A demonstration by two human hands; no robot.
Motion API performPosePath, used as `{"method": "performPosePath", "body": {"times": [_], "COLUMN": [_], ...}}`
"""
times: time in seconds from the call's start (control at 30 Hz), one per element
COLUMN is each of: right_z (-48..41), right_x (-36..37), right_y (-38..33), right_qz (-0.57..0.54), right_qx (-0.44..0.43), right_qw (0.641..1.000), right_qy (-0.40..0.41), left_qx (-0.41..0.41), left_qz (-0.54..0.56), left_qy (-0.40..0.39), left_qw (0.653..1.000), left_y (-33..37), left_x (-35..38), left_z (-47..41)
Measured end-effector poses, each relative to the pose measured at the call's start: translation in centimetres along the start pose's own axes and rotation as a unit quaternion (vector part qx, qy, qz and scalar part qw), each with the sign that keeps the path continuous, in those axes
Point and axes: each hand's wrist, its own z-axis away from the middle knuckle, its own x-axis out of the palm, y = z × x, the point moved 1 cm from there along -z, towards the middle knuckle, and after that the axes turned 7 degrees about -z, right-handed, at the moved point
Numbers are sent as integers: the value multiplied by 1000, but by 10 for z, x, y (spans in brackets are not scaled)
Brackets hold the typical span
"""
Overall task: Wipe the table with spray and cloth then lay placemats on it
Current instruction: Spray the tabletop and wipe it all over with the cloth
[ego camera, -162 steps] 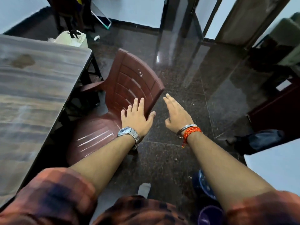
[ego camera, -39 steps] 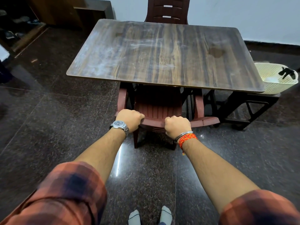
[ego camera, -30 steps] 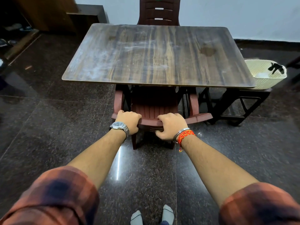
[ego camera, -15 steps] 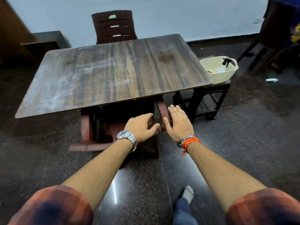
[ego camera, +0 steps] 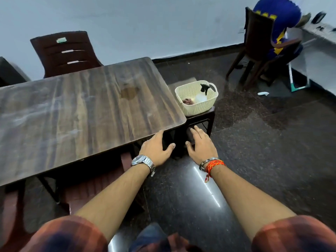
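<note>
Far left of both hands, a dark brown chair (ego camera: 67, 53) stands against the wall behind the worktop (ego camera: 81, 113). The worktop is a wood-grain board extending left and ahead of the left hand; its surface carries pale streaks and a darker stain (ego camera: 130, 92) ahead of the left hand. A reddish chair (ego camera: 94, 191) sits tucked under the worktop, below and left of the left hand.

The left hand (ego camera: 157, 149) is empty; its grip is open, fingers loosely spread, held beside the near right corner of the worktop. Whether the fingertips touch the edge cannot be determined. A metal watch (ego camera: 143, 161) is on the left wrist.

The right hand (ego camera: 200, 146) is just beside the left hand, to its right. Its grip is open and empty, palm down, fingers extended forward. A metal bangle and an orange thread (ego camera: 212, 163) are on the right wrist.

Ahead of the right hand, a dark stool (ego camera: 200, 119) stands just beside the worktop corner. On it rests a cream basket (ego camera: 198, 108). Inside the basket lie a spray bottle (ego camera: 202, 96) with a black trigger head and a dark reddish cloth (ego camera: 187, 101), both well ahead of either grip.

Far right and beyond the right hand, another person in blue (ego camera: 278, 24) sits on a wooden chair (ego camera: 258, 44).
</note>
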Motion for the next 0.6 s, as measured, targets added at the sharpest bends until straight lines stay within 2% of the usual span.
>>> {"method": "performPosePath", "body": {"times": [0.37, 0.5, 0.6], "right_z": [-186, -268, -312], "right_x": [-2, -3, 3], "right_y": [97, 126, 146], "right_qz": [-56, -40, -14], "right_qx": [85, 91, 89], "right_qw": [995, 995, 996], "right_qy": [5, 7, -10], "left_qx": [26, 43, 16], "left_qz": [20, -4, -12], "left_qy": [-55, -43, -44], "left_qw": [998, 998, 999], "left_y": [49, 62, 70], "left_x": [30, 35, 37], "left_z": [-221, -302, -346]}}
